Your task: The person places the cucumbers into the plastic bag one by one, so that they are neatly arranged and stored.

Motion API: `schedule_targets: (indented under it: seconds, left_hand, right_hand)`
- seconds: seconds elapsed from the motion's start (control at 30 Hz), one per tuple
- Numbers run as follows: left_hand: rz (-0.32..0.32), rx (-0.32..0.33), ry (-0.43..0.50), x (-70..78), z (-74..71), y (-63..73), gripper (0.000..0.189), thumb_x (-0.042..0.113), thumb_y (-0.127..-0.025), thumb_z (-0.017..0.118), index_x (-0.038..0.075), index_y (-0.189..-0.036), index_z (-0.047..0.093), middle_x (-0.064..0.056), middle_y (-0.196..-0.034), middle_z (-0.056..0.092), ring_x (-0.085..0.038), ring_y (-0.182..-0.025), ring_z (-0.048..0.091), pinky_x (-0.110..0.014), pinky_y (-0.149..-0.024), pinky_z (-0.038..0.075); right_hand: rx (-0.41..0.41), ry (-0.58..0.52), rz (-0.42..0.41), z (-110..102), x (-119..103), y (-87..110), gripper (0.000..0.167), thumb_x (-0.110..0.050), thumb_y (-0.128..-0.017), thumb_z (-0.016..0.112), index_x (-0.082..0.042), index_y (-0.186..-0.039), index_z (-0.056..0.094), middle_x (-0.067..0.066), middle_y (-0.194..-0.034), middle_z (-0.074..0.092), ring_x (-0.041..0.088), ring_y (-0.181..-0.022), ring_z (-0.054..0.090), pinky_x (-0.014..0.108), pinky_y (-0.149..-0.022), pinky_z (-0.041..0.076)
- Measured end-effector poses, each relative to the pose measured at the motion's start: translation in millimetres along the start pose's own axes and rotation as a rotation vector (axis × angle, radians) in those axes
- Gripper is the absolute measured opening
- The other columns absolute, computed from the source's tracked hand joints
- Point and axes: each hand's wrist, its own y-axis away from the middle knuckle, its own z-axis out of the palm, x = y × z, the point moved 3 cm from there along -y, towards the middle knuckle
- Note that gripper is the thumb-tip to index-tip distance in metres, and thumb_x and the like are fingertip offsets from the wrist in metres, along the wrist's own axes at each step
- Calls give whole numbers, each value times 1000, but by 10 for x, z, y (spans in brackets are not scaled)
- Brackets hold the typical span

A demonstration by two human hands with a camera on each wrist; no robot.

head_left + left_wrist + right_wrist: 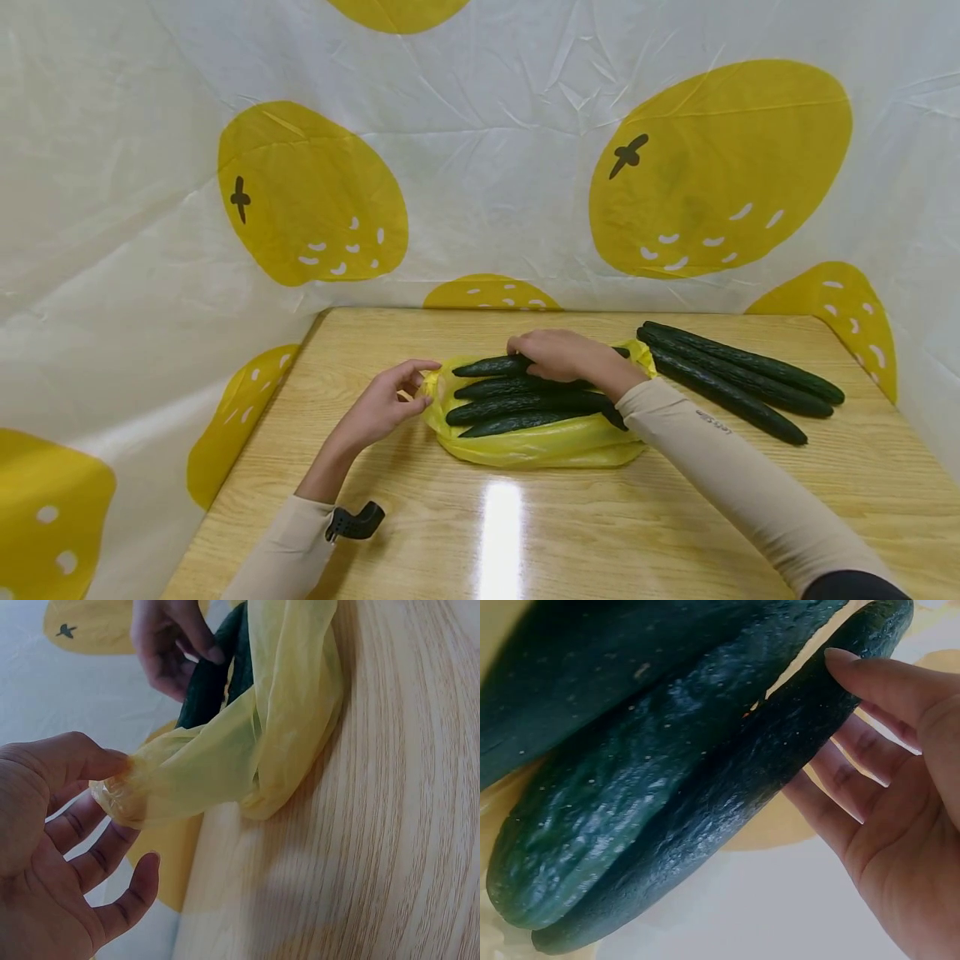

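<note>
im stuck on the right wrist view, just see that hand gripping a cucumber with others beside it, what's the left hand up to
Observer: The left hand pinches the left edge of the yellow bag.
Operator: ok, anything lying outside the bag
Observer: Yes, the head view shows three cucumbers on the table, to the right of the bag.
Operator: and the one being gripped, where is it in the row at the bag
Observer: The right hand has the back cucumber, the one farthest from the person.
</note>
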Motion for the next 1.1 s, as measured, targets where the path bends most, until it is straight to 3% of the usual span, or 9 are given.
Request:
schedule_targets:
  seconds: [0.4, 0.73, 1.1]
  left_hand:
    - [-18, 2, -7, 170, 20, 21, 46, -4, -95, 66, -2, -139, 57, -17, -97, 59, -30, -87, 56, -26, -66, 46]
    - [6, 7, 2, 24, 22, -21, 47, 7, -95, 70, 8, -140, 59, -11, -99, 60, -24, -88, 57, -28, -68, 48]
    - [34, 9, -14, 40, 16, -35, 46, 5, -95, 70, 8, -139, 60, -8, -97, 61, -23, -87, 59, -31, -72, 51]
  right_hand:
    - [-6, -16, 23, 85, 71, -16, 40, -13, -101, 65, -10, -139, 54, 14, -138, 60, 31, -120, 61, 46, -97, 51]
    - [-67, -48, 30, 130, 119, -41, 50, -11, -104, 59, -6, -152, 45, 19, -151, 48, 35, -136, 51, 48, -108, 44]
    - [-8, 17, 24, 145, 127, -44, 50, -13, -102, 61, -3, -149, 46, 20, -141, 53, 33, -125, 58, 45, -101, 50]
